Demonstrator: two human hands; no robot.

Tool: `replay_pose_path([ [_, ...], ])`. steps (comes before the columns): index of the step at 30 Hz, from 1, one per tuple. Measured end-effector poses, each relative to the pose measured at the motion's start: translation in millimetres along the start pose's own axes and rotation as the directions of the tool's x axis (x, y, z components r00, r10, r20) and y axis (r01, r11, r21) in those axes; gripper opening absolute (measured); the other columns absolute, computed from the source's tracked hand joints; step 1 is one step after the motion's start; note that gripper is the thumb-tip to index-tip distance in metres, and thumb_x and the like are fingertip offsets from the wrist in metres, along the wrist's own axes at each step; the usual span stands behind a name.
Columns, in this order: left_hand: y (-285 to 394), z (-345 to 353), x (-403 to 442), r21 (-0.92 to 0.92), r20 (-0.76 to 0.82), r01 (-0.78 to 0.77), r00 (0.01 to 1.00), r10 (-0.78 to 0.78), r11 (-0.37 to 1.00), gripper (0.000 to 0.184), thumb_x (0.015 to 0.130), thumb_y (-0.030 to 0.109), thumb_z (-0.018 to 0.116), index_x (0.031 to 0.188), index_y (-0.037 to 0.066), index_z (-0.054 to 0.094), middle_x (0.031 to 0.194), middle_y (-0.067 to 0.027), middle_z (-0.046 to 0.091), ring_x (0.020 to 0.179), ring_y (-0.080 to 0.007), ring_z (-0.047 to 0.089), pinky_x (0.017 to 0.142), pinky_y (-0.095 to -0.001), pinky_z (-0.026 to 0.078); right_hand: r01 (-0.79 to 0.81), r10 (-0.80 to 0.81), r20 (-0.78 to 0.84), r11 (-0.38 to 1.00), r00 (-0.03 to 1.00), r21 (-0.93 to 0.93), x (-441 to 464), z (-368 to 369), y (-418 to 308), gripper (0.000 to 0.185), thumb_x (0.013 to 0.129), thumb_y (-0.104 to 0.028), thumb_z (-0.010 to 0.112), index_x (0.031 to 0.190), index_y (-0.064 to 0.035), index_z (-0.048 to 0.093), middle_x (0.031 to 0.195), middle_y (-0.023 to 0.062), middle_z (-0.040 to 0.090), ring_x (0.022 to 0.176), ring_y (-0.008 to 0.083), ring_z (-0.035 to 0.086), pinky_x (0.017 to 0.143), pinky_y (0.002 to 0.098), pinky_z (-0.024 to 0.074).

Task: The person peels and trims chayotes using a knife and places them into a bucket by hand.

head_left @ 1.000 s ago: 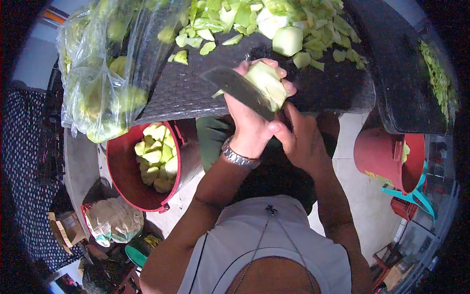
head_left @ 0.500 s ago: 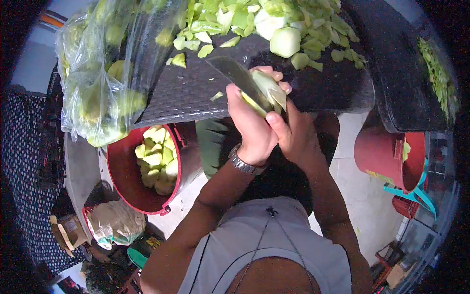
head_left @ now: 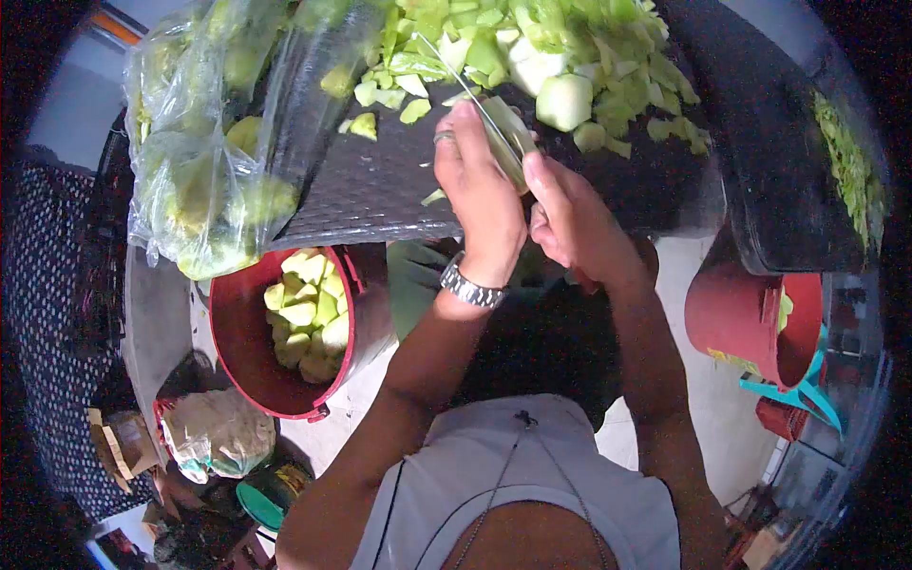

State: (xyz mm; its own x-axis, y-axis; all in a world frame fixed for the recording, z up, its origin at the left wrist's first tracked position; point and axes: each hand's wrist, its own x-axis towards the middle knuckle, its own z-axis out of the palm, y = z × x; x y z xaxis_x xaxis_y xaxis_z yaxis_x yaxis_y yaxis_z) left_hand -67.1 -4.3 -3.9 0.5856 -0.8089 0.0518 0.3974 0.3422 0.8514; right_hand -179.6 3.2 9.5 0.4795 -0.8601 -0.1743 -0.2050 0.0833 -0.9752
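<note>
My left hand (head_left: pixel 475 176), with a ring and a metal watch, is closed around a pale green peeled vegetable (head_left: pixel 511 128) whose exact kind I cannot tell. My right hand (head_left: pixel 575 214) is closed around a knife (head_left: pixel 456 81), its handle mostly hidden in the fist. The blade points up and to the left and lies against the vegetable, seen nearly edge-on. Both hands are over the near edge of a dark woven-textured tabletop (head_left: pixel 370 190). Beyond them, a peeled pale piece (head_left: pixel 563 103) sits among a heap of green peelings (head_left: pixel 617 57).
A clear plastic bag (head_left: pixel 204 180) of green vegetables overhangs the table's left edge. Below it, a red bucket (head_left: pixel 228 351) contains pale cut pieces (head_left: pixel 309 313). Another red bucket (head_left: pixel 727 318) stands right, beneath a dark surface (head_left: pixel 760 142) bearing green scraps (head_left: pixel 845 166).
Both hands have moved slightly, and the right hand has shifted down from the vegetable. The knife has turned from showing its flat side to nearly edge-on, with its tip higher.
</note>
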Motion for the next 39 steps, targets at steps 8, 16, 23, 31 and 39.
replay_pose_path([
  [8,19.0,-26.2,70.9,-0.327,0.035,0.203,0.979,-0.203,0.923,0.051,0.107,0.048,0.038,0.115,0.002,0.058,0.094,-0.0128,0.068,0.079,-0.0281,0.068,0.072,-0.0472,0.057,-0.39,0.269,0.295,0.758,0.917,0.523,39.3,-3.4,-37.3,0.073,0.095,-0.078,0.037,0.11,-0.0091,0.055,0.055,-0.0047,0.033,0.036,0.0063,0.029,0.034,0.0237,0.0283],
  [16,24.5,-29.6,72.7,-0.266,0.118,0.316,0.948,-0.295,0.91,0.043,0.102,0.049,0.053,0.109,0.006,0.058,0.091,-0.0086,0.066,0.082,-0.0193,0.065,0.073,-0.0324,0.054,0.279,-0.357,-0.247,0.912,0.901,-0.302,55.1,23.0,-28.7,0.048,0.082,-0.041,0.084,0.1,-0.0024,0.061,0.074,0.0027,0.061,0.067,0.0121,0.051,0.06,0.0299,0.0443],
  [23,28.8,-26.7,59.3,-0.239,0.151,0.275,0.958,-0.244,0.931,0.041,0.102,0.044,0.055,0.111,0.004,0.06,0.097,-0.0092,0.069,0.081,-0.0224,0.068,0.073,-0.036,0.057,0.26,-0.355,-0.159,0.865,0.921,-0.43,56.8,24.1,-36.6,0.046,0.085,-0.041,0.08,0.096,-0.0012,0.06,0.07,0.0086,0.062,0.061,0.0119,0.052,0.056,0.0308,0.0439],
  [31,26.7,-26.2,58.0,-0.249,0.172,0.264,0.959,-0.226,0.932,0.038,0.103,0.039,0.054,0.114,0.004,0.06,0.098,-0.0086,0.066,0.089,-0.0213,0.065,0.078,-0.0351,0.056,0.224,-0.379,-0.173,0.795,0.909,-0.563,66.4,26.6,-34.4,0.033,0.088,-0.03,0.073,0.096,0.0004,0.062,0.082,0.0243,0.069,0.079,0.0423,0.071,0.07,0.0476,0.0571],
  [39,17.3,-29.9,61.5,-0.414,0.023,0.239,0.967,-0.252,0.878,0.029,0.103,0.03,0.054,0.114,0.003,0.057,0.098,-0.0097,0.066,0.085,-0.0198,0.065,0.074,-0.034,0.054,0.245,-0.295,-0.183,0.936,0.938,-0.251,101.6,7.5,-20.4,0.024,0.095,-0.024,0.066,0.097,-0.0008,0.06,0.064,0.0088,0.06,0.051,0.0178,0.057,0.05,0.0366,0.0491],
])
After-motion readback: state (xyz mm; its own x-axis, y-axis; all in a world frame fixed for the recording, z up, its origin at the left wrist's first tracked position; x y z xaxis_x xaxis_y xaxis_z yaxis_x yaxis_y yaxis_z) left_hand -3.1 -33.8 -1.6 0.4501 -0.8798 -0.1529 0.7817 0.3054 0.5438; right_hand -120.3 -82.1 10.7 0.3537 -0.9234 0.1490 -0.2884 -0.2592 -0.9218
